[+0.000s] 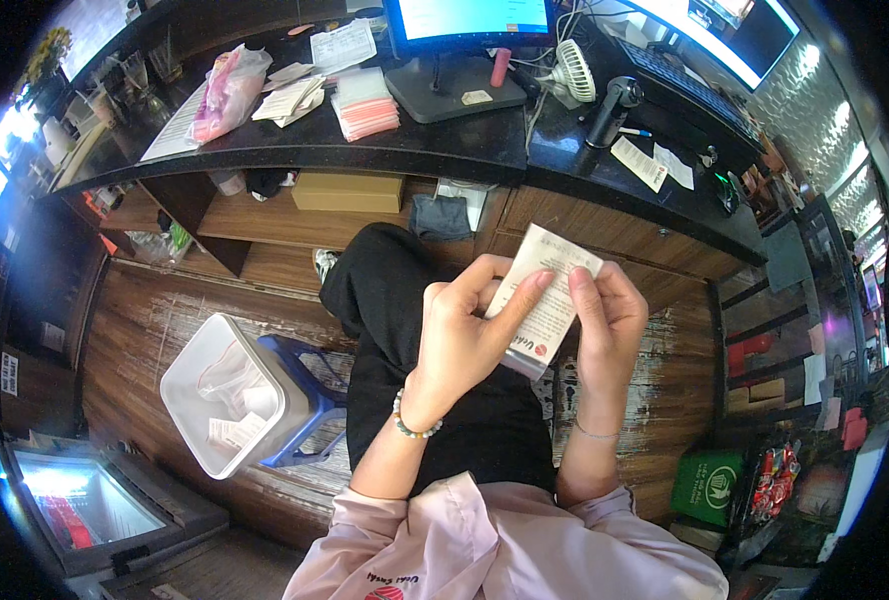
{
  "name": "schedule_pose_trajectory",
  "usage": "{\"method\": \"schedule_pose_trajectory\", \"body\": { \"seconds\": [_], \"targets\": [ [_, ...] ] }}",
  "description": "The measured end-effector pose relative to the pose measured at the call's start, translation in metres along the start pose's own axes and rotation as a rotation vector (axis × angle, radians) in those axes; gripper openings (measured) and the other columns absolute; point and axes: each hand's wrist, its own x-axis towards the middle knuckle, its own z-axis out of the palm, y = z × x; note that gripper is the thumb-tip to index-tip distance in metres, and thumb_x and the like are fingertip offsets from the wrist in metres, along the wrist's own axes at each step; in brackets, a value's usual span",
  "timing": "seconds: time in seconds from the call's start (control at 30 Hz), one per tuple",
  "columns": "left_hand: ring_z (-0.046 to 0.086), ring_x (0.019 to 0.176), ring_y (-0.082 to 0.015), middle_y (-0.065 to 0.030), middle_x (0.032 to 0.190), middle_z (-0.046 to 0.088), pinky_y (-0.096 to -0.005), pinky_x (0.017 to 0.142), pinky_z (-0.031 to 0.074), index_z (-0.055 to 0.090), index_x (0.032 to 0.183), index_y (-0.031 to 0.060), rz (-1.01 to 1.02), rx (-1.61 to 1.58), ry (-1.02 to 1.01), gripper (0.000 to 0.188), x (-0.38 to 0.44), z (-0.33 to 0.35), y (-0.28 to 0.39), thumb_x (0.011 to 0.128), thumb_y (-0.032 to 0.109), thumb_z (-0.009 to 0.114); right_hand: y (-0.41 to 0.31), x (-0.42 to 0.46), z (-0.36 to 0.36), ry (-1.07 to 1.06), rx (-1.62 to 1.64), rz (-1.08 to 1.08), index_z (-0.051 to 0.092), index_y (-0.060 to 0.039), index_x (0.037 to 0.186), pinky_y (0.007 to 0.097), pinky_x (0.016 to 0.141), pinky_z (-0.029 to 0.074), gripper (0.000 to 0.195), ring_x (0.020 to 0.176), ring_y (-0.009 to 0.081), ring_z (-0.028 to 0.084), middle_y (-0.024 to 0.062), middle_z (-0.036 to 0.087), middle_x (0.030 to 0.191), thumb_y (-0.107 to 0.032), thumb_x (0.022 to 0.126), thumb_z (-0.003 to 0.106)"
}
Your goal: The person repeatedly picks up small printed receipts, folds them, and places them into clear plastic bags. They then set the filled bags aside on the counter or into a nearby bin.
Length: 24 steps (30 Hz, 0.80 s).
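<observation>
A small printed paper card (548, 321) is held up in front of my lap, with a strip of clear plastic showing at its lower end. My left hand (456, 330) grips it from the left, thumb flat on the print and fingers behind. On the other side, my right hand (611, 315) pinches the upper right edge between thumb and curled fingers. A white plastic bin (189, 397) to my left contains printed cards (238, 431) and clear plastic bags (231, 379). It rests on a blue plastic stool (324, 435).
On the black counter (459, 142) lie stacked clear bags with red edges (368, 116), loose cards (291, 101) and a pink plastic bag (223, 105). Behind them stand a monitor (474, 19) and small fan (573, 71). Paper slips (639, 161) lie to the right.
</observation>
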Motion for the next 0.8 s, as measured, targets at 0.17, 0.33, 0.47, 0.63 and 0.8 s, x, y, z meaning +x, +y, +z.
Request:
{"method": "schedule_pose_trajectory", "body": {
  "seconds": [0.17,0.33,0.47,0.63,0.8],
  "targets": [
    [0.061,0.051,-0.0054,-0.0099,0.06,0.065,-0.024,0.045,0.043,0.068,0.088,-0.0013,-0.148,-0.054,-0.128,0.024,-0.002,-0.011,-0.002,0.086,0.021,0.076,0.005,0.005,0.003,0.157,-0.075,-0.059,0.066,0.0007,0.099,0.019,0.071,0.048,0.014,0.078,0.0064,0.061,0.0052,0.07,0.09,-0.013,0.095,0.064],
    [0.058,0.06,-0.0137,-0.0135,0.069,0.064,-0.0307,0.058,0.047,0.069,0.088,0.0,-0.053,0.16,-0.193,0.026,0.004,-0.062,0.02,0.082,0.023,0.078,0.01,0.006,-0.008,0.2,-0.11,-0.021,0.065,-0.0015,0.1,0.0236,0.07,0.045,0.016,0.077,0.0088,0.057,0.004,0.064,0.083,-0.017,0.097,0.061],
    [0.061,0.07,-0.0139,-0.0086,0.079,0.069,-0.0304,0.066,0.048,0.069,0.092,0.0008,-0.141,0.54,0.329,0.025,-0.024,-0.15,0.019,0.091,0.025,0.069,0.023,0.01,-0.023,0.14,0.082,0.064,0.061,-0.0018,0.1,0.0255,0.065,0.042,0.017,0.071,0.0105,0.05,0.0023,0.055,0.078,-0.018,0.099,0.057],
    [0.07,0.075,-0.023,-0.0174,0.082,0.071,-0.0321,0.073,0.052,0.067,0.102,-0.0034,-0.282,1.132,0.506,0.026,-0.114,-0.264,0.007,0.085,0.016,0.072,0.032,0.016,-0.037,0.139,0.062,0.099,0.06,-0.0024,0.099,0.0253,0.065,0.042,0.018,0.07,0.0104,0.049,0.0022,0.054,0.077,-0.02,0.099,0.057],
    [0.064,0.1,-0.0345,-0.0185,0.104,0.068,-0.0417,0.087,0.049,0.066,0.109,0.0037,-0.833,1.093,0.403,0.037,-0.177,-0.289,-0.012,0.082,0.027,0.074,0.044,0.019,-0.031,0.162,0.068,0.116,0.063,-0.0034,0.098,0.0243,0.059,0.043,0.015,0.064,0.0105,0.053,0.0025,0.058,0.074,-0.018,0.097,0.061]
  ]
}}
